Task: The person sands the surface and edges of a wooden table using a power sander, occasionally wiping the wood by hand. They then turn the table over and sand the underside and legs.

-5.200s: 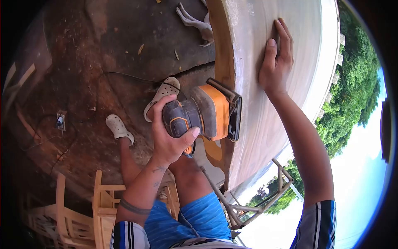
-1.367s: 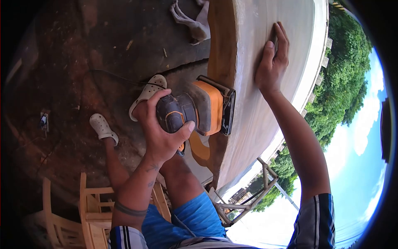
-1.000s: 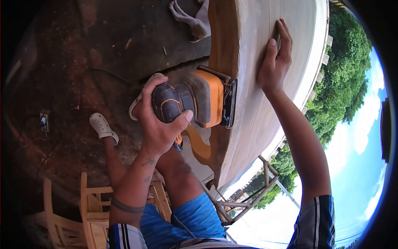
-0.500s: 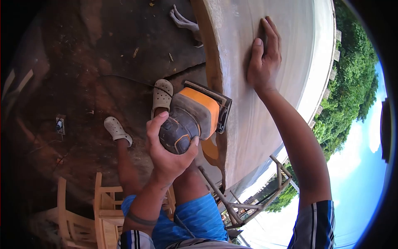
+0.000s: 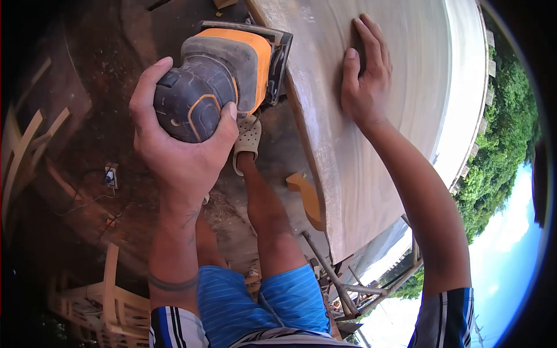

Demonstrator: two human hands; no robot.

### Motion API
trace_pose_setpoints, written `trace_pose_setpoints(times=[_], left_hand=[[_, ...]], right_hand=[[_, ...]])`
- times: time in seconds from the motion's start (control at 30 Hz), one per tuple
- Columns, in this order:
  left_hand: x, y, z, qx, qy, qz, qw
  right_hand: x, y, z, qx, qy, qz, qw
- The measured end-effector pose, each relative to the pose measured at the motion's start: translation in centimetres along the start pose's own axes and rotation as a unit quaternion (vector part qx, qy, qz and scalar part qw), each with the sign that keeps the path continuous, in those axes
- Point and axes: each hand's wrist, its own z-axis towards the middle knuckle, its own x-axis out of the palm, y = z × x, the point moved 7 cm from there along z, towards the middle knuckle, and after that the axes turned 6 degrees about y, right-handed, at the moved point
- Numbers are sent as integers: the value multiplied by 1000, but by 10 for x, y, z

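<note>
My left hand [image 5: 183, 153] is wrapped round the rounded dark body of an orange-and-black electric sander [image 5: 232, 64], thumb on the near side. The sander is tipped so that its flat rectangular pad faces the edge of a large wooden tabletop [image 5: 348, 156], overlapping that rough edge in this view. On the slab's smooth, pale grained face, my right hand [image 5: 368, 81] lies flat with its fingers extended and thumb apart.
Wooden chair frames [image 5: 110, 296] stand at lower left. A power outlet [image 5: 110, 176] with a plug and cord lies on the dark floor. A curved wooden piece [image 5: 307, 200] shows below the slab edge, near a metal frame [image 5: 342, 290]. Green trees [image 5: 507, 127] are beyond.
My left hand has carried the sander up and left in the view, along the slab's edge and nearer the camera. My right hand stays flat on the slab. My feet and the view have shifted.
</note>
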Motion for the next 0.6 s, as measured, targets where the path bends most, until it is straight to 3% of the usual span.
trace_pose_setpoints(times=[0.33, 0.43, 0.6], left_hand=[[9, -27, -38, 164, 101, 78, 978], [11, -34, -41, 162, 120, 89, 975], [-3, -32, -8, 164, 57, 143, 974]], right_hand=[[-1, 1, 0, 16, -2, -13, 1000], [0, 0, 1, 21, -2, -13, 1000], [0, 1, -1, 24, -5, -13, 1000]])
